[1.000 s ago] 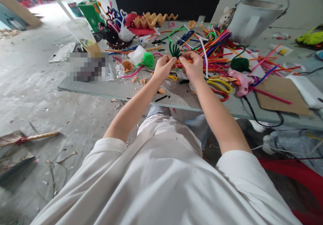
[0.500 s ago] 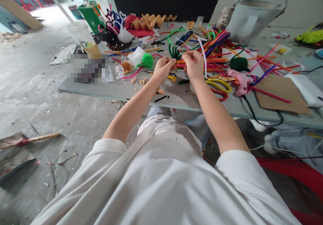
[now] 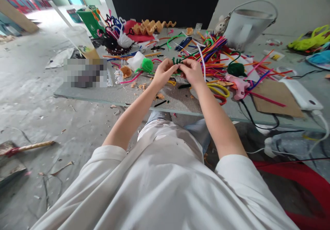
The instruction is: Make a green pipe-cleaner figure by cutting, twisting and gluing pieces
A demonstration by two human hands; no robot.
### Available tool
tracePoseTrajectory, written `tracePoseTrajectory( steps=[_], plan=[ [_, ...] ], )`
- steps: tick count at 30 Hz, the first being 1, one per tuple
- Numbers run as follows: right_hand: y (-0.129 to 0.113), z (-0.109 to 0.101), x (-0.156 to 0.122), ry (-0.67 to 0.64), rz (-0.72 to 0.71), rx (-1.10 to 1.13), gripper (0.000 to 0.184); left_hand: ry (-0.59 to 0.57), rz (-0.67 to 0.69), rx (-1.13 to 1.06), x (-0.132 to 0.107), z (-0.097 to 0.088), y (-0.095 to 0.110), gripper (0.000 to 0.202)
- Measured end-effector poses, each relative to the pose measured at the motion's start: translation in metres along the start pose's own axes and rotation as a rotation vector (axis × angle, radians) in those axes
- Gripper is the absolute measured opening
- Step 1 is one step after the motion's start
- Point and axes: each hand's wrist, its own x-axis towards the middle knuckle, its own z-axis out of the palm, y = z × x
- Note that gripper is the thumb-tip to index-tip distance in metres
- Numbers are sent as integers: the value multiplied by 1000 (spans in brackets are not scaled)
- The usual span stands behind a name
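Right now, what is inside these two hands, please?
Dark green strands stick up between the left hand and right hand. The hands cover the lower part, so its shape cannot be seen.

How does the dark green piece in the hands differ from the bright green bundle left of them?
The piece is dark green; the bundle is much brighter. The left hand and right hand hold the piece; the bundle lies on the table. The piece looks pronged on top, the bundle rounded. Both are green.
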Motion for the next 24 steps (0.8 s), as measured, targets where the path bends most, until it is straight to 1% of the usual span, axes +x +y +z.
tracePoseTrajectory(
  steps=[2,5,9,11,15,17,20,24],
  plan=[
    [-2,-1,-2,-22,5,-3,30,19,52,30,2,-5,-2,15],
    [-5,-1,-4,-77,17,0,31,23,74,116,4,-11,-3,6],
    [-5,2,-6,-121,49,20,35,72,67,121,4,-12,-3,10],
    [-5,3,-7,-129,55,11,35,82,66,137,4,-12,-2,11],
    [-7,2,-8,-150,52,-68,21,44,135,251,4,-15,-2,11],
    [-10,-2,-9,-135,22,-131,17,10,171,332,5,-18,-4,12],
    [-16,-8,-9,-114,-27,-201,23,-37,213,505,5,-23,-6,14],
    [-25,-15,-11,-112,14,-233,26,-99,324,792,4,-27,-4,17]
  ],
)
